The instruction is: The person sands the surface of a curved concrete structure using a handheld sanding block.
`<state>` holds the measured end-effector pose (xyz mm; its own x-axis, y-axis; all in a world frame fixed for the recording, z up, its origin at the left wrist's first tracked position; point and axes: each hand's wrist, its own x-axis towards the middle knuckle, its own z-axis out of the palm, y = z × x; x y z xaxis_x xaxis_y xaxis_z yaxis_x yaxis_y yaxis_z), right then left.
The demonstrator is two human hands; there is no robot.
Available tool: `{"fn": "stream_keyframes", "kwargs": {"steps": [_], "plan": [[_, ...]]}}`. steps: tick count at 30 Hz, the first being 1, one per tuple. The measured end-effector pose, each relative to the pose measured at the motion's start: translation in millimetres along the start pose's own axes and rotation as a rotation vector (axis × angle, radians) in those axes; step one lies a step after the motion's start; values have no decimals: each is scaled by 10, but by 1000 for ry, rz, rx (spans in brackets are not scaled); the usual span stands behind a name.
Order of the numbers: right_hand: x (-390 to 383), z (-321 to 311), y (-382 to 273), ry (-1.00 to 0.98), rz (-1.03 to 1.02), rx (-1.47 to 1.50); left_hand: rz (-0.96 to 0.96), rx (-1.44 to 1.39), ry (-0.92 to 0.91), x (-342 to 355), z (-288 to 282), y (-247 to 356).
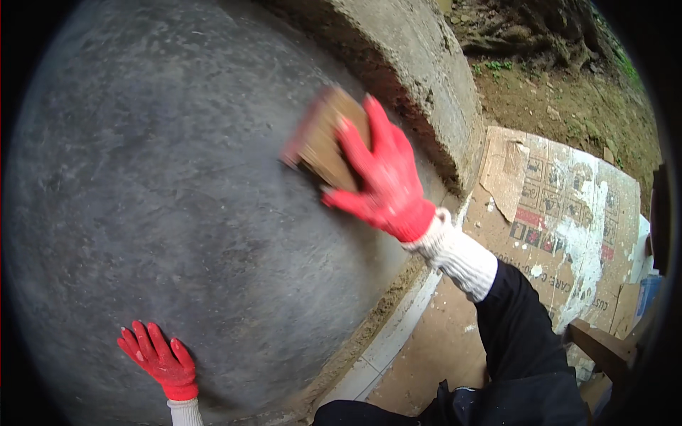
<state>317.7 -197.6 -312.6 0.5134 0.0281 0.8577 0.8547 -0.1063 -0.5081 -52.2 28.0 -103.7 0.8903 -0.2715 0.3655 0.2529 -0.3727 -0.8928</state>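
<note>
A broad grey cement surface (185,192) fills the left and middle of the view. My right hand (387,174), in a red-coated glove with a white knitted cuff, grips a brown sanding block (328,142) with a reddish edge. The block lies against the cement near its upper right part, and it is smeared by motion. Its underside is hidden. At the lower left, my left hand (160,357) wears a matching red glove. It rests flat on the same surface with the fingers stretched out, holding nothing.
A rough concrete ledge (426,64) borders the cement at the upper right. Flattened cardboard (526,213) with white paint splashes covers the ground on the right. Near my right elbow is a wooden piece (600,344). Bare soil (568,106) and tree roots lie beyond.
</note>
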Motion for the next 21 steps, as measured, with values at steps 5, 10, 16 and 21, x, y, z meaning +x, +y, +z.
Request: {"fn": "stream_keyframes", "kwargs": {"steps": [5, 10, 16, 21], "plan": [[15, 2, 51, 51, 6, 20, -5, 16, 7, -11, -31, -33], [-1381, -7, 606, -43, 67, -140, -6, 22, 0, 85, 9, 91], [486, 30, -258, 133, -65, 32, 25, 31, -7, -4, -55, -35], [63, 74, -36, 95, -29, -18, 6, 24, 7, -12, -41, -31]]}}
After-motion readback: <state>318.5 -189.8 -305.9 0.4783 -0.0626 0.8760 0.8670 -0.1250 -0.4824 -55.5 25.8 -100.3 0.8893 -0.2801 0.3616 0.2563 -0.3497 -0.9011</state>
